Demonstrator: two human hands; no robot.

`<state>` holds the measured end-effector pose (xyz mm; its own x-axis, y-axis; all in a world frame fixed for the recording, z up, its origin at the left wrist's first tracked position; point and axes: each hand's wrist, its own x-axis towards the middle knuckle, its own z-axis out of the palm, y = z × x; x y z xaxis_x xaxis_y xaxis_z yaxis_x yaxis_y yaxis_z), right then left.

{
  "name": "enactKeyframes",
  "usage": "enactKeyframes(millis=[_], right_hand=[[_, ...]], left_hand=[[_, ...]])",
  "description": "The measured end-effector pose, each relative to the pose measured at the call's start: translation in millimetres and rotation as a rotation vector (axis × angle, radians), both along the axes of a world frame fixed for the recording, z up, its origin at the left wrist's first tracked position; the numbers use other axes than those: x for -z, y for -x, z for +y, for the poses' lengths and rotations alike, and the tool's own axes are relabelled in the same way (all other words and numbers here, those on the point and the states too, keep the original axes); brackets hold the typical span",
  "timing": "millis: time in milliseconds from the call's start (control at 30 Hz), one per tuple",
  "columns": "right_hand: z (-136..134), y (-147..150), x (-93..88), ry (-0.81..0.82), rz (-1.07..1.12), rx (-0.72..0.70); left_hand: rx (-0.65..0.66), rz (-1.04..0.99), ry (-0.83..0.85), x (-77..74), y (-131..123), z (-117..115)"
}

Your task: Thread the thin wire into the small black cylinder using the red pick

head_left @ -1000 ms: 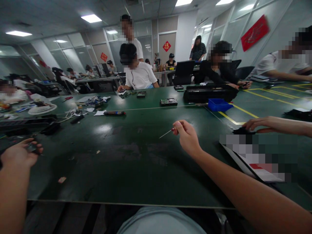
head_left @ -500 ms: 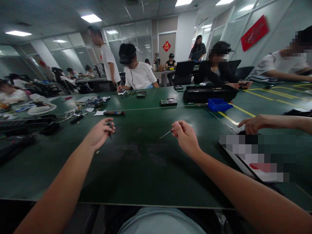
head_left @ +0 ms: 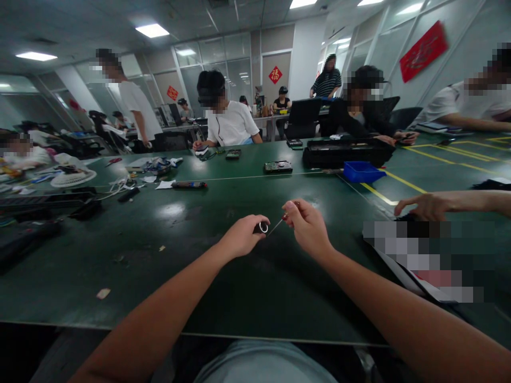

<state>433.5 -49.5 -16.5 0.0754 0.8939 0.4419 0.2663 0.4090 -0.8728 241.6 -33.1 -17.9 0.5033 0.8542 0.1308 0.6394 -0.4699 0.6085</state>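
Note:
Over the dark green table [head_left: 223, 298], both of my hands are close together in the head view. My left hand [head_left: 239, 238] grips a small dark cylindrical piece [head_left: 261, 228] with a bright ring at its end; its exact kind is unclear. In my right hand [head_left: 309, 227] is a thin screwdriver [head_left: 275, 227] with a reddish handle, mostly covered by the fingers. Its shaft slants down to the left, the tip beside the dark piece. Whether tip and piece touch I cannot tell.
A hard drive [head_left: 278, 166], a blue bin [head_left: 362, 172] and a long black tray [head_left: 347, 153] lie farther back. At right, a co-worker's hand [head_left: 431, 205] rests on a dark object by a blurred flat item. Cables and a white fan-like part [head_left: 74, 178] sit left.
My left hand has moved right with the dark piece, from well apart to beside the screwdriver tip. My right hand has barely moved. A standing person in the background has shifted left.

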Motion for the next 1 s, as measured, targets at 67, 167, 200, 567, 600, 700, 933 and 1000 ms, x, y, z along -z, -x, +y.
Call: enactKeyframes(millis=[67, 167, 200, 567, 600, 700, 933, 1000], right_hand=[[-0.9, 0.3, -1.0, -0.012, 0.025, 0.004], [-1.8, 0.4, -2.1, -0.032, 0.044, 0.020], [-1.8, 0.4, -2.2, -0.039, 0.045, 0.024], [0.0, 1.9, 2.4, -0.049, 0.037, 0.007], [-0.3, 2.0, 2.1, -0.051, 0.036, 0.005], [-0.7, 1.4, 1.0, -0.042, 0.028, -0.015], [1.6, -0.6, 1.8, -0.025, 0.005, 0.029], [1.6, -0.1, 1.7, -0.026, 0.009, 0.024]], left_hand=[[-0.005, -0.035, -0.037, 6.1, -2.8, -2.7], [-0.028, -0.115, -0.038, 13.3, -0.3, -3.2], [-0.032, -0.135, -0.039, 14.8, 1.6, -2.5], [-0.056, -0.213, -0.086, 23.7, 14.5, 7.6], [-0.053, -0.212, -0.087, 24.2, 14.7, 7.6], [-0.054, -0.208, -0.092, 25.1, 15.6, 8.1], [-0.067, -0.227, -0.125, 26.4, 17.2, 10.8], [-0.064, -0.223, -0.125, 26.8, 17.4, 10.8]])
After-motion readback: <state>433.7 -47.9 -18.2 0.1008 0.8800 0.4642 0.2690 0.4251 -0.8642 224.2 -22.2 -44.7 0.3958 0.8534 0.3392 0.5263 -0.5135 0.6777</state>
